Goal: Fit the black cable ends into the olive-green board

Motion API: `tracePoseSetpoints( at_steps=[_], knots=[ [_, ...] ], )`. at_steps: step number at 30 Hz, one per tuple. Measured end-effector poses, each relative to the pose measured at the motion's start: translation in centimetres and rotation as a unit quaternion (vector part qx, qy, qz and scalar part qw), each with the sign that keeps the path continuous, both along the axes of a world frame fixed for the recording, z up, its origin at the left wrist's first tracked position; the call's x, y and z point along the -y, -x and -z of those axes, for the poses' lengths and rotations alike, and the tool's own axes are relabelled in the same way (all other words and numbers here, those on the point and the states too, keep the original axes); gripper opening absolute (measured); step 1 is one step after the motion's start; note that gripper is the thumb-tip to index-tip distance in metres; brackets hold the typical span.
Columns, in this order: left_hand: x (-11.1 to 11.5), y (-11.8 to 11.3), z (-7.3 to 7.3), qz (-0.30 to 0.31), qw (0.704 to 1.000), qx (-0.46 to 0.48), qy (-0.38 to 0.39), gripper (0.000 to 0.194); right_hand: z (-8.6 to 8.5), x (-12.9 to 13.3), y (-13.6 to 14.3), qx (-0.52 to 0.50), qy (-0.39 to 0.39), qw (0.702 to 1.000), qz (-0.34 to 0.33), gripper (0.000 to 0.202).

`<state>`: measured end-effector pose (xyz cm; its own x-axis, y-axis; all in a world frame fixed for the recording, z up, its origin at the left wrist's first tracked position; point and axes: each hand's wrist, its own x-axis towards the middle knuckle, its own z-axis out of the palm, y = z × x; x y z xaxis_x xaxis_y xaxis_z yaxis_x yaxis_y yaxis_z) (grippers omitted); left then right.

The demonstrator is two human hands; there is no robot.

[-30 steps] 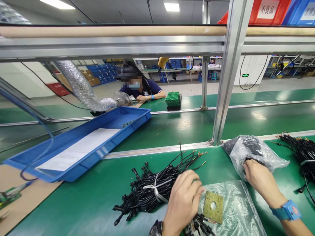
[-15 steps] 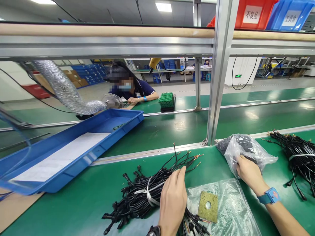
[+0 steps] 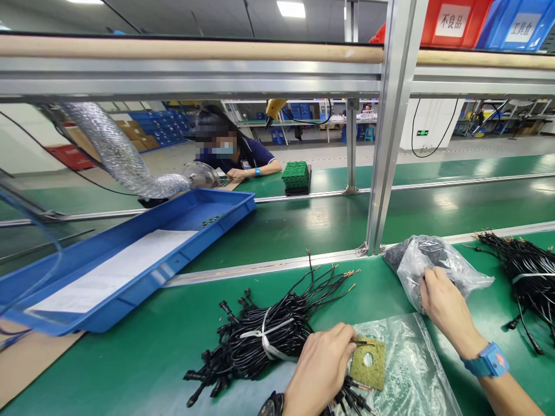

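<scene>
The left hand (image 3: 321, 370) is being held near the front edge of the green bench, fingers curled around the stripped end of a thin wire (image 3: 362, 343), which is being pinched just over a square yellow-green soldering sponge (image 3: 368, 363) with a round hole in it. The right hand (image 3: 442, 303) is being pressed, farther right, into a crumpled clear plastic bag (image 3: 437, 266) of dark parts, its fingers gripping the film. The sponge is lying on a flat clear plastic sheet (image 3: 411, 375) between the two hands. Just left of the left hand, a bundle of black cable leads (image 3: 269, 338) is being held together by a white tie (image 3: 266, 341); it is judged light and floppy, best gripped at the tied middle, since the loose ends are splaying. The bag is likely slippery and soft, so a gathered fold would give the surest hold. A second cable bundle (image 3: 526, 268) is lying at far right. A blue tray (image 3: 130, 260) with a white sheet is sitting tilted at left. Beyond the conveyor, another person (image 3: 236, 153) is leaning over a bench.
</scene>
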<state>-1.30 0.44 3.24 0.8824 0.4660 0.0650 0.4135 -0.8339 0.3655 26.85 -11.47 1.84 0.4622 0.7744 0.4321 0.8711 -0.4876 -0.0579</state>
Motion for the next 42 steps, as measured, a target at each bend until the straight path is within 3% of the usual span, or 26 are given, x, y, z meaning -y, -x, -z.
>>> tracePoseSetpoints(
  at_steps=[3, 5, 10, 14, 19, 26, 29, 34, 42],
  knots=[
    [0.1, -0.2, 0.0, -0.006, 0.998, -0.065, -0.022, 0.016, -1.4, 0.2, 1.6, -0.015, -0.138, 0.989, -0.056, 0.022],
    [0.1, -0.3, 0.0, -0.010, 0.995, -0.091, -0.032, 0.018, -1.9, 0.1, 2.8, -0.040, -0.183, 0.975, -0.118, 0.024],
    [0.2, -0.4, 0.4, -0.018, 0.993, -0.104, -0.052, 0.018, -1.3, -0.3, 6.1, -0.074, -0.154, 0.937, -0.306, 0.020],
    [0.5, -0.3, 0.6, -0.014, 0.991, -0.119, -0.062, 0.020, -0.2, -0.6, 8.3, -0.109, -0.101, 0.909, -0.390, 0.026],
    [0.6, -0.3, 0.8, -0.018, 0.988, -0.134, -0.076, 0.025, 0.3, -0.6, 9.1, -0.192, -0.044, 0.892, -0.407, 0.035],
    [0.6, -0.4, 1.1, -0.015, 0.982, -0.154, -0.107, 0.027, -0.6, -0.5, 9.4, -0.262, -0.019, 0.839, -0.477, 0.036],
    [0.7, -0.5, 0.8, -0.011, 0.981, -0.153, -0.121, 0.029, -0.4, -0.5, 9.5, -0.259, -0.018, 0.845, -0.467, 0.038],
    [0.8, -0.6, 0.0, -0.003, 0.983, -0.141, -0.121, 0.027, 0.1, -0.5, 9.0, -0.230, -0.035, 0.881, -0.412, 0.032],
    [0.5, -0.7, -0.3, 0.031, 0.992, -0.103, -0.071, 0.021, 0.2, -0.6, 8.6, -0.213, -0.045, 0.889, -0.402, 0.022]
  ],
)
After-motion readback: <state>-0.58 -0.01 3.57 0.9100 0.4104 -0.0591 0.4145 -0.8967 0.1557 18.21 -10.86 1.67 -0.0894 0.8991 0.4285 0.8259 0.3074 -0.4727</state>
